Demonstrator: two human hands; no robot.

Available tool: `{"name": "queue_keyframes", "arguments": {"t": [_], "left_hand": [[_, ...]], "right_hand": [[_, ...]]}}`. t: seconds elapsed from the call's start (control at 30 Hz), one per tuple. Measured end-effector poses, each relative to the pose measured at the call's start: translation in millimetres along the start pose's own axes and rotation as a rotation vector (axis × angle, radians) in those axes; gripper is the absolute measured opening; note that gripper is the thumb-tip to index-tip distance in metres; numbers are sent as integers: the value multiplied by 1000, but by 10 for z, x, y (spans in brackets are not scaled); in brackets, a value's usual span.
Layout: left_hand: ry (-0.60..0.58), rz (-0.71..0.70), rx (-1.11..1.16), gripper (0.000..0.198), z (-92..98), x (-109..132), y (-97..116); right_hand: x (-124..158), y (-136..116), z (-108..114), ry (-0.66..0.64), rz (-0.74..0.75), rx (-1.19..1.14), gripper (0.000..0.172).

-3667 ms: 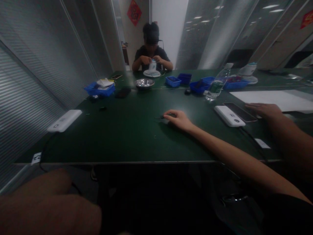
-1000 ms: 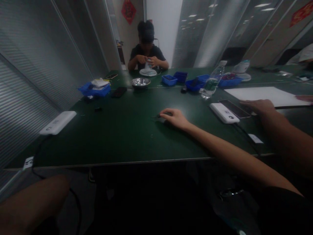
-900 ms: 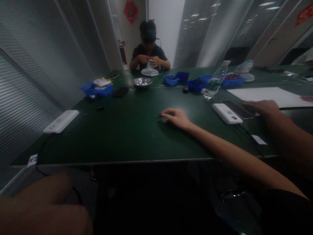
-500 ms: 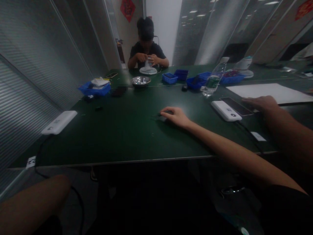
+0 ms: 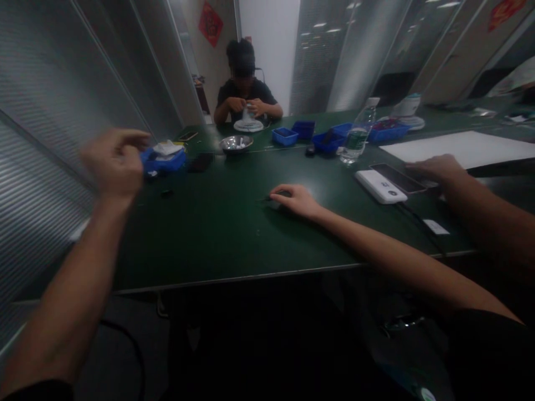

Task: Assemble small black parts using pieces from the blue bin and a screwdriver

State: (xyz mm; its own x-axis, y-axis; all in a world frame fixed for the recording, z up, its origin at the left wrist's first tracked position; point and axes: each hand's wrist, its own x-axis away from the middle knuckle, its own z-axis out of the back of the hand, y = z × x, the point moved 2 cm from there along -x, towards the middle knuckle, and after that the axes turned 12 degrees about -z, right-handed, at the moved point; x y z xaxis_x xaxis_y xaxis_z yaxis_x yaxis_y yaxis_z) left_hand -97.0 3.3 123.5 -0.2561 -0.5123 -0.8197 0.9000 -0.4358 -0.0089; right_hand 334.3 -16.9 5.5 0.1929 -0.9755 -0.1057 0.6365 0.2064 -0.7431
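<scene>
My right hand [image 5: 295, 200] rests on the green table [image 5: 200, 239], its thumb and fingers closed round a small dark tool [image 5: 267, 198] whose thin shaft points left. My left hand [image 5: 115, 161] is raised over the table's left side, in front of a blue tray [image 5: 167, 161] with white and yellow items. Its fingers are bent and blurred, and whether they hold anything cannot be made out. A small dark piece [image 5: 166, 193] lies on the table between my hands, nearer the left one.
Across the table a person [image 5: 244, 89] handles a white fan [image 5: 248, 125]. A metal bowl [image 5: 236, 145], blue bins [image 5: 285, 136], a bottle [image 5: 357, 136] and a white power bank [image 5: 380, 186] stand around. Another person's hand [image 5: 443, 167] lies at the right by a phone [image 5: 399, 178].
My left arm has come up from the lower left, bringing the left hand into view over the table. My right hand keeps its grip on the tool. The view has shifted slightly.
</scene>
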Motion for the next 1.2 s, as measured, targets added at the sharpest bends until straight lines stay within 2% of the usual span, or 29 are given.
{"name": "queue_keyframes", "arguments": {"t": [0.1,0.17,0.23,0.3,0.43,0.57,0.67,0.73,0.8,0.9,0.97,1.03,1.1,1.2], "left_hand": [[-297,92,-62,46,-420,288,-432],[-498,208,-104,63,-705,556,-736],[-645,294,-82,72,-914,792,-978],[-739,334,-49,71,-1024,941,-1140],[-781,274,1,62,-1036,1010,-1270],[-646,171,30,47,-939,946,-1190],[-531,161,103,49,-891,814,-951],[-491,127,200,50,-896,686,-670],[-481,52,315,48,-928,556,-287],[-562,-84,564,43,-1010,439,425],[-642,-132,696,41,-1077,431,891],[-690,-181,792,37,-1142,464,1270],[-687,-220,840,32,-1192,518,1505],[-649,-226,842,30,-1203,600,1586]], "right_hand": [[-5,3,-2,-14,9,-9,30],[-7,-1,-1,-20,11,-8,30],[-6,-10,3,-21,12,-5,30],[-2,-22,7,-29,12,-1,31],[10,-42,12,-40,5,18,33],[25,-50,14,-39,-6,13,32],[36,-53,17,-42,-20,10,32],[41,-62,23,-37,-15,5,30],[45,-75,29,-36,-8,-1,29],[48,-87,36,-46,-10,-6,29],[47,-87,36,-43,-10,-6,30],[46,-85,33,-33,3,-11,30],[47,-87,28,-19,17,-16,30],[59,-97,24,-12,15,-16,29]]}}
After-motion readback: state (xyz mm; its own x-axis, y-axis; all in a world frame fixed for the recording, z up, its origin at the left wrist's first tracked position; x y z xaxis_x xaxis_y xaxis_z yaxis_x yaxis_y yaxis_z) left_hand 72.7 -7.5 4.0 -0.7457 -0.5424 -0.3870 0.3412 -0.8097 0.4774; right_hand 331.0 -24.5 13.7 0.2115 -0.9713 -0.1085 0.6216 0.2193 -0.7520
